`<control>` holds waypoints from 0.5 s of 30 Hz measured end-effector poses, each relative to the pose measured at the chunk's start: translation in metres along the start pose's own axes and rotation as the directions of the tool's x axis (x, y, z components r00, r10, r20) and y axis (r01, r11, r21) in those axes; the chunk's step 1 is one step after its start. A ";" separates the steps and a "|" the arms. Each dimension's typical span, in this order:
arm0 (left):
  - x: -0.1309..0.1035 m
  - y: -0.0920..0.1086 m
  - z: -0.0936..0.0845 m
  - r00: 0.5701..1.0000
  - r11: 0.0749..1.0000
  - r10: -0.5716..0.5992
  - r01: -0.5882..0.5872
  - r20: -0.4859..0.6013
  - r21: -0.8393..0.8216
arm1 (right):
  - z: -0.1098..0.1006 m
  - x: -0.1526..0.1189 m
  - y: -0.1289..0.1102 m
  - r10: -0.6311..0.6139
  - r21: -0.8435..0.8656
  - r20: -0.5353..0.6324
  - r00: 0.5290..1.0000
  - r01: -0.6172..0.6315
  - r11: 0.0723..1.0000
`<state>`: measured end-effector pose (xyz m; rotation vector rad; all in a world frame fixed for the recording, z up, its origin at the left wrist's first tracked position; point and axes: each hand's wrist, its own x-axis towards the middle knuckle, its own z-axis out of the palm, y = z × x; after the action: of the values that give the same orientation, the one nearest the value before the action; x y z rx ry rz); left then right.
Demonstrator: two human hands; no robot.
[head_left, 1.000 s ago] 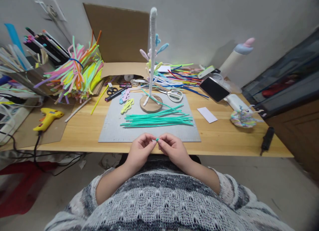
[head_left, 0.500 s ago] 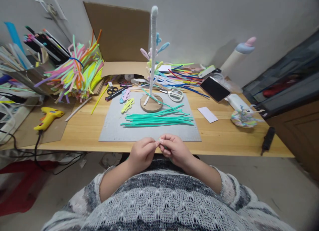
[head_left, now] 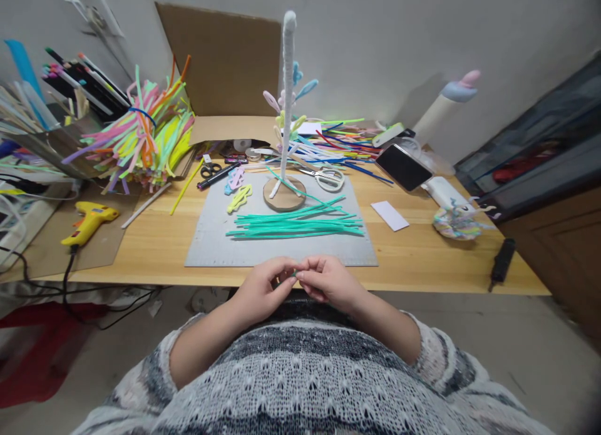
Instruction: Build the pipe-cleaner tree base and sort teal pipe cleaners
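My left hand [head_left: 267,290] and my right hand [head_left: 332,286] meet at the table's front edge, fingertips together. Between them a small bit of green pipe cleaner [head_left: 295,273] shows; the fingers cover the rest of it. Both hands are closed in a pinch on this piece. Just beyond lies a bundle of green pipe cleaners [head_left: 295,225] on a grey cutting mat [head_left: 206,250]. Behind the bundle, a white wrapped stem [head_left: 288,91] stands upright on a round cardboard base [head_left: 284,201]. Yellow bent pipe-cleaner shapes [head_left: 240,199] rest left of the base.
White-handled scissors [head_left: 329,179] lie right of the base. A yellow glue gun [head_left: 89,223] and a large bundle of coloured pipe cleaners [head_left: 141,134] are at left. To the right are a white card [head_left: 389,216], a phone [head_left: 404,167] and a black-handled tool [head_left: 502,263].
My left hand has rolled and its fingers have opened out a little around the piece, so a bit of green now shows. The right hand stays almost in place.
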<state>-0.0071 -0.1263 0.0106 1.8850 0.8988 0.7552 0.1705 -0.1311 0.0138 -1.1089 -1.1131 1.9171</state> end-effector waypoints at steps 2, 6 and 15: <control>0.001 0.002 -0.005 0.998 0.998 0.014 -0.018 0.057 0.062 | -0.001 -0.001 -0.003 0.042 -0.048 0.019 0.999 -0.041 0.998; 0.000 0.003 -0.010 0.996 0.981 0.057 -0.070 0.072 0.179 | -0.003 -0.001 -0.007 0.073 -0.075 0.042 0.996 -0.070 0.995; -0.003 -0.003 -0.012 0.969 0.932 0.232 -0.245 0.080 0.267 | -0.006 -0.001 -0.003 0.098 -0.052 0.095 0.991 -0.093 0.994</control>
<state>-0.0189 -0.1225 0.0126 2.2800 0.7834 0.7556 0.1764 -0.1287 0.0153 -1.1232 -1.1830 2.0479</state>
